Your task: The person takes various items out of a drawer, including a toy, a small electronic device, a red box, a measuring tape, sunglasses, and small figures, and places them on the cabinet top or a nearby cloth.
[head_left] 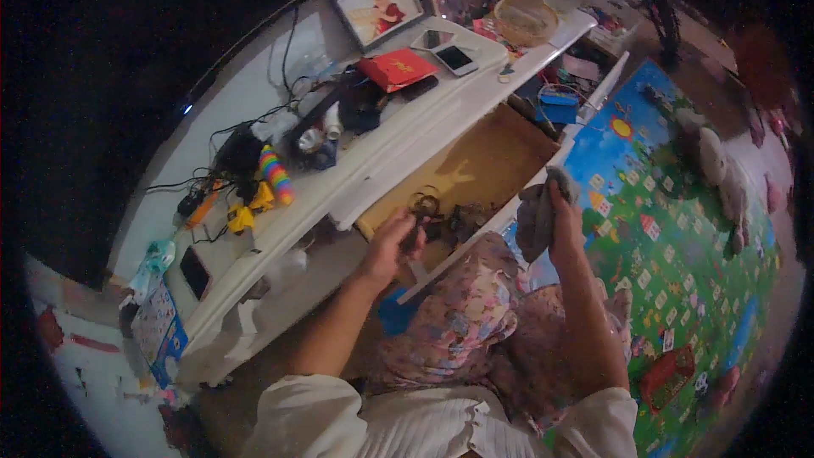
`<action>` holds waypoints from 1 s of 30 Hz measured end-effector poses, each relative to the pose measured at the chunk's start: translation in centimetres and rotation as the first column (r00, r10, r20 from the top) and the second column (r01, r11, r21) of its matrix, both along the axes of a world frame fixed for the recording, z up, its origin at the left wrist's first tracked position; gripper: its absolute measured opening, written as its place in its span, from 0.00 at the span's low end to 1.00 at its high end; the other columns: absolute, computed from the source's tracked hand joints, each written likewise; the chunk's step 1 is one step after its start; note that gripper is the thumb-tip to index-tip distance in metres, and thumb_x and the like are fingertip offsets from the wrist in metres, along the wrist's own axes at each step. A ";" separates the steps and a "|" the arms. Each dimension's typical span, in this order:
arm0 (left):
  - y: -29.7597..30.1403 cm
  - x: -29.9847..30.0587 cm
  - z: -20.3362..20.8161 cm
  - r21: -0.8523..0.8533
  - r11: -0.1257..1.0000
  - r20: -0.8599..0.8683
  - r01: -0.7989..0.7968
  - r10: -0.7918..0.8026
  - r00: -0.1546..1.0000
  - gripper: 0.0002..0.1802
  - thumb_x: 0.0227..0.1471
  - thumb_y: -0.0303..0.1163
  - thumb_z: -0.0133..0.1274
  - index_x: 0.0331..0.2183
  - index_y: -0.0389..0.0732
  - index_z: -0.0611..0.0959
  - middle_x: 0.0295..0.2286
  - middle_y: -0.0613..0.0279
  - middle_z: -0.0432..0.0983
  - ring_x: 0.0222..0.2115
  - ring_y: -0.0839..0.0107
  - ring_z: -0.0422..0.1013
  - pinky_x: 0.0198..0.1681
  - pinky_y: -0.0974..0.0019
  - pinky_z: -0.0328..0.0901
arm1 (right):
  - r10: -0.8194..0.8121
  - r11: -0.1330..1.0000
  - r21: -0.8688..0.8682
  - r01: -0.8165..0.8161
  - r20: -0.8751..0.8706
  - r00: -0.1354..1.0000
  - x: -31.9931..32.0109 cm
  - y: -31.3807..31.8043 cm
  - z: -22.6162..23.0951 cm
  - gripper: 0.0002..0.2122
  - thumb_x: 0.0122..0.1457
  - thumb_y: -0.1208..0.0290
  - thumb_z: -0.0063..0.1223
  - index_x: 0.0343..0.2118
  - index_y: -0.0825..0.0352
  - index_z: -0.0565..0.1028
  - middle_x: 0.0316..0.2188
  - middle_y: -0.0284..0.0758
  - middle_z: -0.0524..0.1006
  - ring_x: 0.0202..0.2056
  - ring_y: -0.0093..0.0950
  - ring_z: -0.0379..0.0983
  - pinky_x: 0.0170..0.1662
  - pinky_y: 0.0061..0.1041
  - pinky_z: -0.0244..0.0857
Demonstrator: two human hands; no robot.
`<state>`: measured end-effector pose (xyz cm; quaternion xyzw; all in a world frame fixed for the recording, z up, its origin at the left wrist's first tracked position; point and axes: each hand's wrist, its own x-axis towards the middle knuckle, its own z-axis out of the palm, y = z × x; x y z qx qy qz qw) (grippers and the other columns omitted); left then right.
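An open drawer (483,153) with a yellowish-brown bottom juts out from a white cabinet in front of me. My left hand (393,244) is over its near left corner, fingers curled around something small and dark that I cannot make out. Right by those fingers is a coiled dark cord (424,201). A tangle of dark items (465,222) lies beside it in the drawer. Beyond the drawer's right edge, my right hand (565,214) grips a bunched grey cloth (535,222), which hangs down over my knees.
On the cabinet top (339,191) lie cables, a rainbow-coloured toy (275,174), a red packet (396,69), phones (456,59) and a basket (526,20). Another open drawer holds a blue box (559,107). A colourful play mat (644,288) covers the floor at right.
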<state>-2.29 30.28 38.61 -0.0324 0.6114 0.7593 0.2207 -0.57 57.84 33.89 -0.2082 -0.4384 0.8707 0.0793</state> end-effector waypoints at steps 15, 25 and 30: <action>-15.2 -11.1 5.1 -0.453 -0.095 -0.878 -0.886 -0.122 0.462 0.11 0.49 0.33 0.51 0.35 0.39 0.73 0.36 0.53 0.69 0.40 0.56 0.65 0.43 0.58 0.59 | 0.077 0.994 0.075 -0.076 -0.011 0.997 0.5 -2.2 -2.6 0.17 0.55 0.65 0.52 0.45 0.67 0.69 0.37 0.36 0.74 0.37 0.29 0.71 0.41 0.28 0.66; -0.4 -6.6 -13.7 -0.652 0.754 -0.333 -0.079 -0.191 0.923 0.09 0.51 0.35 0.46 0.33 0.42 0.76 0.30 0.50 0.73 0.34 0.51 0.70 0.36 0.55 0.63 | 0.029 0.990 0.132 -0.041 0.093 0.995 1.4 -1.3 -1.3 0.17 0.54 0.63 0.53 0.44 0.67 0.70 0.37 0.35 0.75 0.37 0.28 0.71 0.41 0.27 0.65; 0.8 -9.9 -24.2 -0.938 0.343 -0.239 -0.056 -0.520 0.820 0.17 0.49 0.42 0.49 0.39 0.43 0.74 0.35 0.49 0.74 0.38 0.53 0.70 0.39 0.54 0.64 | 0.016 0.976 0.215 -0.042 0.121 0.993 0.9 -2.0 -0.2 0.17 0.54 0.63 0.54 0.43 0.67 0.71 0.37 0.35 0.75 0.38 0.27 0.71 0.42 0.27 0.64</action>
